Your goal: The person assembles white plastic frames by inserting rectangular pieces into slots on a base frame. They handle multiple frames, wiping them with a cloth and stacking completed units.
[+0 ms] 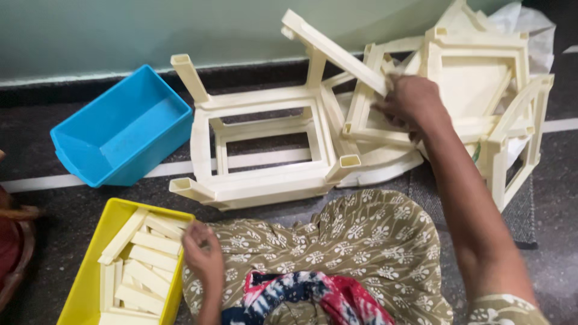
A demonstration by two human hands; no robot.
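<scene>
Cream plastic stool frame lies on the floor ahead of the right hand, whose grip clenches its leg, long axis slanting up-left, while the left hand, fingers curled, touches slats in the yellow bin.

Smooth cream plastic stools and slats; glossy plastic bins, blue and yellow; matt printed cloth; speckled stone floor.

We count two bins: one blue bin, one yellow bin holding about ten cream slats. We see three cream plastic stool frames, near our fingers.
</scene>
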